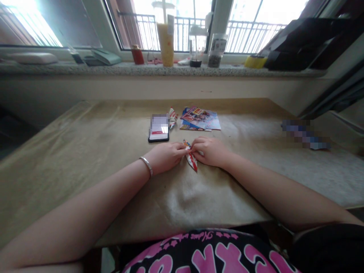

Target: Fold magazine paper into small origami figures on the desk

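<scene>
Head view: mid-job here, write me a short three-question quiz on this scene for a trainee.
1. True or false: the left hand and the right hand both touch the folded paper.
2. Where is the bracelet worn? A) left wrist; B) right wrist; C) both wrists.
3. Fill in: from the wearer's side, the phone lies to the ____ of the overlapping printed sheets.

Key: 1. True. 2. A. 3. left.

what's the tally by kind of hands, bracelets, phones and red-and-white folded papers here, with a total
Hands: 2, left hand and right hand
Bracelets: 1, silver bracelet
Phones: 1, phone
Red-and-white folded papers: 2, held paper and loose paper
Total: 6
</scene>
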